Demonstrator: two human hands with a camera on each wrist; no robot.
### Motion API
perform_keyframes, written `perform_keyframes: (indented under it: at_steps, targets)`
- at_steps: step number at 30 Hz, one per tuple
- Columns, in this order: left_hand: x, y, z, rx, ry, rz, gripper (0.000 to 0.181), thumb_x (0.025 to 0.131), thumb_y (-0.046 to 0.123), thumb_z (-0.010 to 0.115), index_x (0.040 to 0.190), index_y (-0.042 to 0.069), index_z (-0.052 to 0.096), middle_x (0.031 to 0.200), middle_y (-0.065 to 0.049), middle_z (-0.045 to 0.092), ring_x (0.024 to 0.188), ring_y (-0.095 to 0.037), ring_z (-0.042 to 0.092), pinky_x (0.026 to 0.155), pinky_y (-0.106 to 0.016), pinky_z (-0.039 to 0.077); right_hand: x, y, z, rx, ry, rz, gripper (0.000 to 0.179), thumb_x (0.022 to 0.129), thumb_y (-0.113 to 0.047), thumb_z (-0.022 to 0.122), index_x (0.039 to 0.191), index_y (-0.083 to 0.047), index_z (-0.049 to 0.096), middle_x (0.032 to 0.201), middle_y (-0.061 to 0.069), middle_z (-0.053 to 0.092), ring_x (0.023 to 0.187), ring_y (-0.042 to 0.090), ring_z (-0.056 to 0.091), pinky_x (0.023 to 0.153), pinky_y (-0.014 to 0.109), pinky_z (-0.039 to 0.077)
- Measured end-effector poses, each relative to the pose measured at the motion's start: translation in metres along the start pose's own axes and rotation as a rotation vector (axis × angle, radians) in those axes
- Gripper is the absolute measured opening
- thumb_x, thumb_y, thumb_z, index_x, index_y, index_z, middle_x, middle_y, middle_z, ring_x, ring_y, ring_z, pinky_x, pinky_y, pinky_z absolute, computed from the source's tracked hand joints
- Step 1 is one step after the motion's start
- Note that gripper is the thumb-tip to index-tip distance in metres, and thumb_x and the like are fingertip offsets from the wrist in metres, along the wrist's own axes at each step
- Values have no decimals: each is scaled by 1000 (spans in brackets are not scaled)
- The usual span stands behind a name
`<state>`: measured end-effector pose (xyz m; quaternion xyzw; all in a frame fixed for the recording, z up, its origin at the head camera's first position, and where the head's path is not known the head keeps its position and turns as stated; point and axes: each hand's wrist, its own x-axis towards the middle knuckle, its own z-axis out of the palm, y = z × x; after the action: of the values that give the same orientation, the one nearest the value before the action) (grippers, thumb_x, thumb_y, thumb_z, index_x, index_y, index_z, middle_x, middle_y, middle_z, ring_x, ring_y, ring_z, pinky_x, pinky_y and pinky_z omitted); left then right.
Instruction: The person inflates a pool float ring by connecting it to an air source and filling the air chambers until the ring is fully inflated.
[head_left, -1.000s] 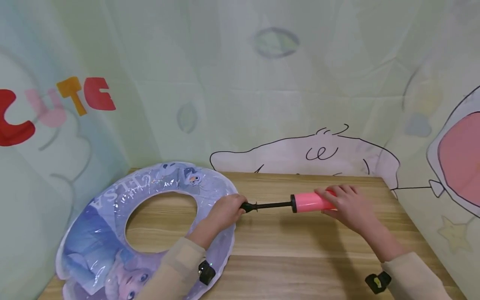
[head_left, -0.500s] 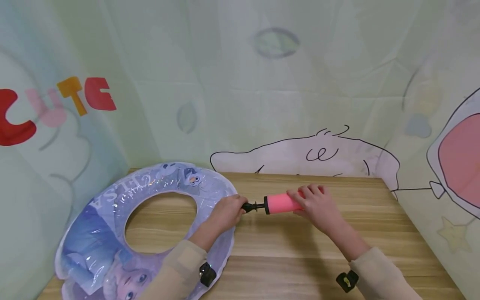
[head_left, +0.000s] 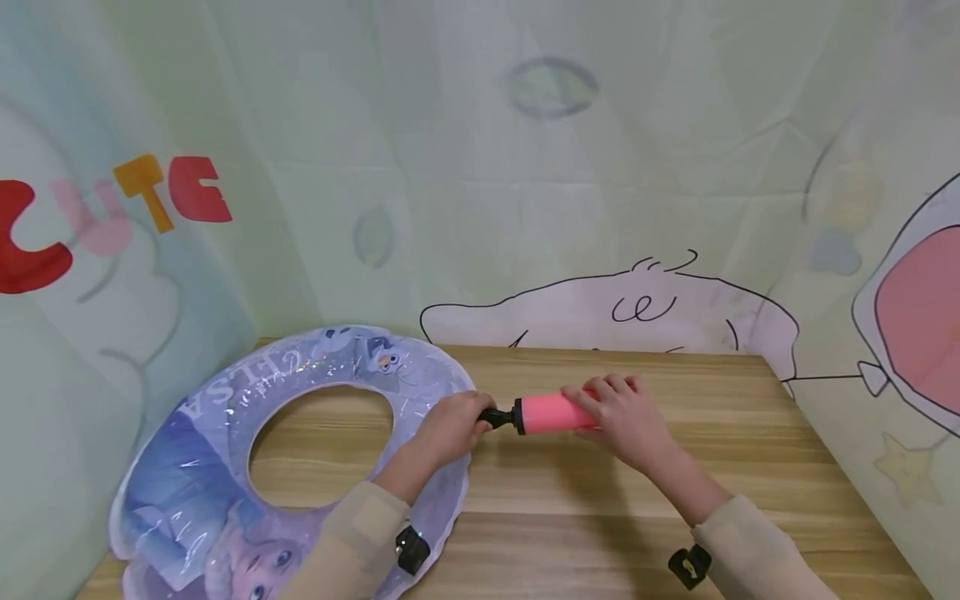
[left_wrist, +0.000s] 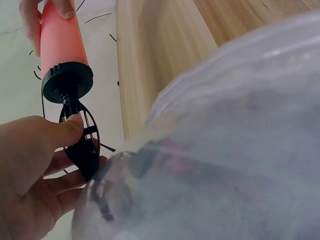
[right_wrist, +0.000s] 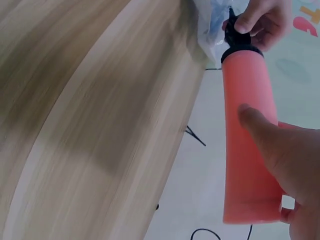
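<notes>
A hand air pump (head_left: 551,414) with a pink barrel and black end lies level between the two hands, above the table. My left hand (head_left: 450,429) pinches its black handle (left_wrist: 82,142) between thumb and fingers. Round the pink barrel (right_wrist: 250,150) curls my right hand (head_left: 626,421), thumb along one side. In the head view the black rod is hidden, with barrel and handle close together. A blue and purple inflatable swim ring (head_left: 431,375) with printed cartoon figures lies on the left of the table, partly beneath my left hand and forearm.
The wood-grain table (head_left: 540,533) runs back to a pale printed cloth wall (head_left: 465,167). Similar cloth stands at left and right. A small black device (head_left: 412,550) sits at my left wrist, another black device (head_left: 690,567) at my right.
My right hand has moved left with the pink barrel, and the black rod has slid into it. My left hand stays in place on the handle. The swim ring has not shifted.
</notes>
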<state>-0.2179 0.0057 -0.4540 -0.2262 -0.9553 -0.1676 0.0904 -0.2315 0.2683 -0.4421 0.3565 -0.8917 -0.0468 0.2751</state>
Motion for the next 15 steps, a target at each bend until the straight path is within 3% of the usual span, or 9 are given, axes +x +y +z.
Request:
perform_keyframes:
  at_steps: [15]
  targets:
    - [0,-2,-2,10,-10,1,18,82,13,68,98,7,64,90,-6,66,80,-21,61,71,-38,49,-26,43,-8,77,-57,44,61,64,-37,82,120,-26,60,101,4,64,99,28,54,79,48,44]
